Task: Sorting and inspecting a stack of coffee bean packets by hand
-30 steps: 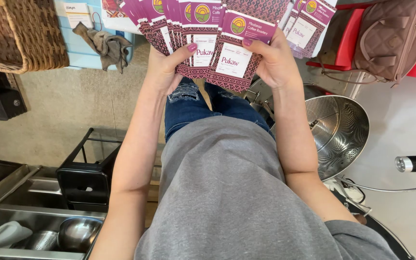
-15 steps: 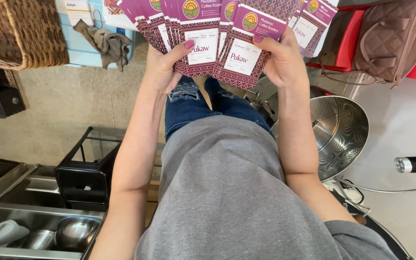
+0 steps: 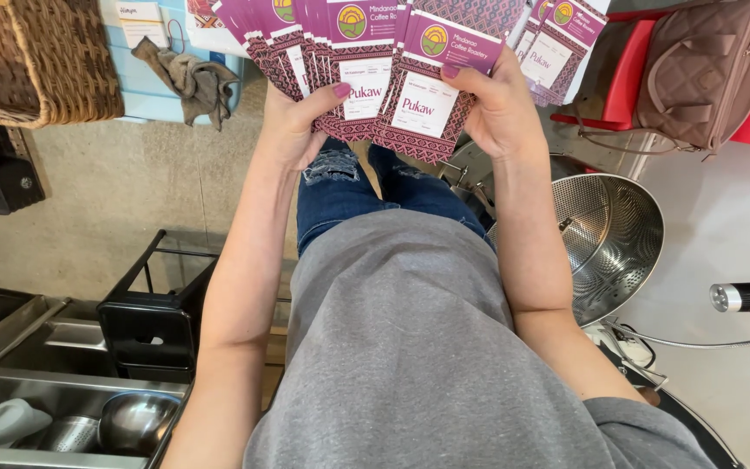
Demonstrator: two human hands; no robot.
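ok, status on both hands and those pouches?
Left hand and right hand both gripping a fanned stack of purple pouches, thumbs on the front labels. Steel perforated bowl below right, clear of hands. Nothing obstructing.

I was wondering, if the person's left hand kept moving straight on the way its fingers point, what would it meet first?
The left hand points up-frame under the fanned purple packets it holds. Beyond them, probably the light-blue box, though depth is unclear.

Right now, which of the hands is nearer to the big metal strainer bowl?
Right. The right hand holds purple packets just above the strainer bowl; the left hand grips the packets farther away, over the floor side.
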